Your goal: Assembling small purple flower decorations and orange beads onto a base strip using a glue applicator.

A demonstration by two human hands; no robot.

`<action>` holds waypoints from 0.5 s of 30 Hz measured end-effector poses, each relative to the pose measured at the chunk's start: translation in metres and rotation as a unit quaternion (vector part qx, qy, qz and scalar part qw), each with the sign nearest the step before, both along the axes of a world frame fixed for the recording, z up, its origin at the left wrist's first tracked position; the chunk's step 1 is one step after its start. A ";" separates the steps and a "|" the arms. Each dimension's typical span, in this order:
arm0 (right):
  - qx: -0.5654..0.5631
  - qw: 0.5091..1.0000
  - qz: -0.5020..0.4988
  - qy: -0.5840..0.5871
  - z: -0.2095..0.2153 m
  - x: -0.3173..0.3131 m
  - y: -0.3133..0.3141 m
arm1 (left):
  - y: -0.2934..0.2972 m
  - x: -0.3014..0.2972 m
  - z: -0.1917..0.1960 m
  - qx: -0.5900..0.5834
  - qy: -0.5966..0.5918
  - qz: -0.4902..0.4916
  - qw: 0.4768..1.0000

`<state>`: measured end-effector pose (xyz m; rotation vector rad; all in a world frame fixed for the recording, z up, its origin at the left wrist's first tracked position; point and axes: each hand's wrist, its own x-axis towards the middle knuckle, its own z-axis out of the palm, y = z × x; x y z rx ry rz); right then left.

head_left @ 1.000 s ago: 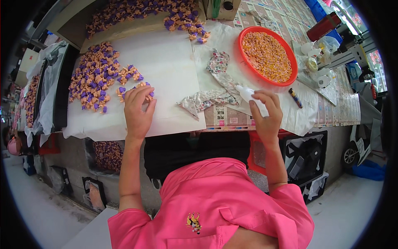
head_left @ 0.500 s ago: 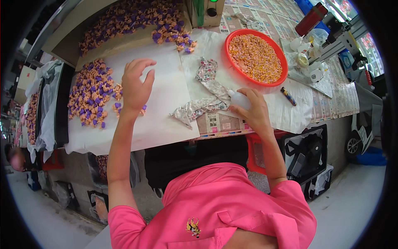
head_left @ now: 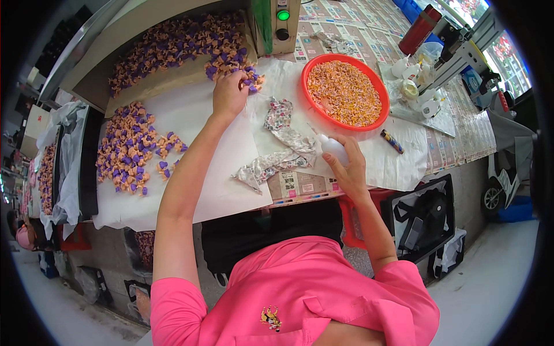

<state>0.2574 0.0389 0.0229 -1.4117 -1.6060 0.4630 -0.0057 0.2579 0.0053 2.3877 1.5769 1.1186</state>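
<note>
My left hand (head_left: 229, 96) is at the near right edge of a heap of small peach-and-purple pieces (head_left: 173, 55). Its fingers are curled in among them, and what they pinch is hidden. A white squeeze bottle (head_left: 332, 149) with a thin nozzle tilts to the upper left in my right hand (head_left: 351, 166). Just left of the bottle, a crumpled flowered cloth strip (head_left: 288, 135) lies on the white paper. Beyond the right hand stands a round red tray (head_left: 385, 92) full of tiny pink and yellow parts.
A second pile of peach-and-purple pieces (head_left: 124, 147) lies at the left, with a few strays beside it. A dark patterned tube (head_left: 392, 142) rests right of the tray. Small white bottles (head_left: 411, 71), a dark red flask (head_left: 419, 30) and a metal stand (head_left: 470, 46) are at the back right.
My left hand has gone from above the white paper, fingers spread, rightward and away to the heap's edge, and its fingers have closed. The squeeze bottle is now raised, its nozzle showing.
</note>
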 end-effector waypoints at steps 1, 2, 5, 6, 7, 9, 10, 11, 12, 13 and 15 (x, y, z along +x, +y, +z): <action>0.000 1.000 0.001 0.000 0.000 0.001 0.000 | -0.004 0.000 -0.001 0.000 0.000 0.001 1.000; 0.012 1.000 0.000 0.003 0.000 0.002 -0.001 | -0.010 0.002 0.001 0.002 -0.030 -0.009 1.000; 0.025 1.000 0.010 0.013 0.005 0.003 -0.004 | -0.046 0.004 0.021 -0.048 -0.116 -0.033 0.991; 0.026 0.999 0.016 0.017 0.009 0.003 -0.007 | -0.063 0.007 0.029 -0.101 -0.175 -0.050 0.978; 0.026 0.999 0.016 0.018 0.012 0.001 -0.010 | -0.078 0.007 0.031 -0.102 -0.174 -0.050 0.978; 0.011 0.996 0.045 0.080 0.016 -0.005 -0.015 | -0.112 0.004 0.033 -0.184 -0.262 -0.082 0.944; 0.010 0.996 0.046 0.081 0.019 -0.009 -0.019 | -0.131 0.003 0.037 -0.219 -0.283 -0.089 0.930; -0.021 0.990 0.056 0.127 0.023 -0.013 -0.024 | -0.152 0.002 0.040 -0.253 -0.305 -0.094 0.913; -0.051 0.982 0.065 0.172 0.027 -0.017 -0.029 | -0.172 0.001 0.040 -0.282 -0.337 -0.103 0.893; -0.055 0.981 0.066 0.172 0.030 -0.022 -0.035 | -0.190 -0.001 0.040 -0.309 -0.367 -0.112 0.870; -0.106 0.944 0.089 0.299 0.033 -0.032 -0.045 | -0.222 -0.002 0.037 -0.328 -0.409 -0.109 0.844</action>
